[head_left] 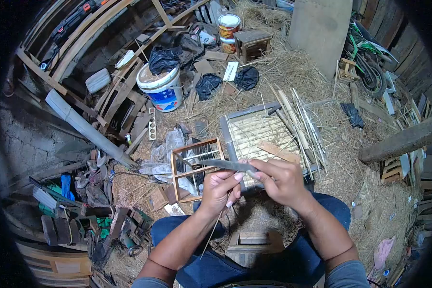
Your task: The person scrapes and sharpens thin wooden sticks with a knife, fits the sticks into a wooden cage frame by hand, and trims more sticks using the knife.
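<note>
My right hand point(279, 178) is closed round the handle of a knife, whose long grey blade point(224, 164) points left across the top of my left hand. My left hand point(220, 191) pinches a thin stick point(210, 236), which slants down toward my left leg. Both hands are close together above my lap, near the blade's base. Just beyond them stands a small wooden frame point(174, 169) with thin bars. To its right, a framed panel of pale slats point(245, 126) carries a flat piece of wood point(278, 151) and a bundle of long thin sticks point(298, 126).
A white-and-blue bucket point(164, 91) with a black plastic bag point(165, 59) on top stands ahead to the left. Straw point(288, 72) covers much of the floor. A wooden stool point(250, 39) and a motorbike point(369, 60) are farther back. Tools and scraps point(98, 189) lie left.
</note>
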Motion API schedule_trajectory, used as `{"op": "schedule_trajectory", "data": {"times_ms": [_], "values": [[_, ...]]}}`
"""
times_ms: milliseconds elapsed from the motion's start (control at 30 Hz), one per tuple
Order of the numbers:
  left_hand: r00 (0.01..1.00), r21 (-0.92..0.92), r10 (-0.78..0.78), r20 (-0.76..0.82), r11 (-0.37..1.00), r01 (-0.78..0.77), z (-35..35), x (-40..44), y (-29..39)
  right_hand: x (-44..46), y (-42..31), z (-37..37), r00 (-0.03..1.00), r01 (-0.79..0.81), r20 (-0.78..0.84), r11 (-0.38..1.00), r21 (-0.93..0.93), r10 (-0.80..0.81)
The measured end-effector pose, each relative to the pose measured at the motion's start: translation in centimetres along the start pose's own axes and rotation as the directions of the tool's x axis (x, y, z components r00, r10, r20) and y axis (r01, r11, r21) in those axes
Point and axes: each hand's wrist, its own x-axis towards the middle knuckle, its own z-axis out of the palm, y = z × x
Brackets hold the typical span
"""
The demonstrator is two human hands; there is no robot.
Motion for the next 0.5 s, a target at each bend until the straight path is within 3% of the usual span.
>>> {"op": "schedule_trajectory", "data": {"times_ms": [133,233,433,500], "values": [[1.000,-0.101,0.017,-0.021,0.995,-0.019,0.6,-0.3,-0.1,0.7,2.0,-0.2,0.995,-0.086,-0.048,0.996,0.010,0.086],[1.000,-0.030,-0.017,0.019,0.999,0.017,0.2,-0.1,0.4,0.1,0.5,-0.3,0.999,0.045,0.005,0.999,-0.010,-0.045],[1.000,-0.075,-0.021,0.010,0.997,0.022,0.1,0.0,0.4,0.3,1.0,0.1,0.999,-0.019,-0.045,0.999,0.033,0.021],[0.997,-0.088,-0.026,0.072,0.996,0.032,0.2,0.0,0.5,0.0,0.4,-0.2,0.999,-0.009,0.044,1.000,0.020,0.008]]}}
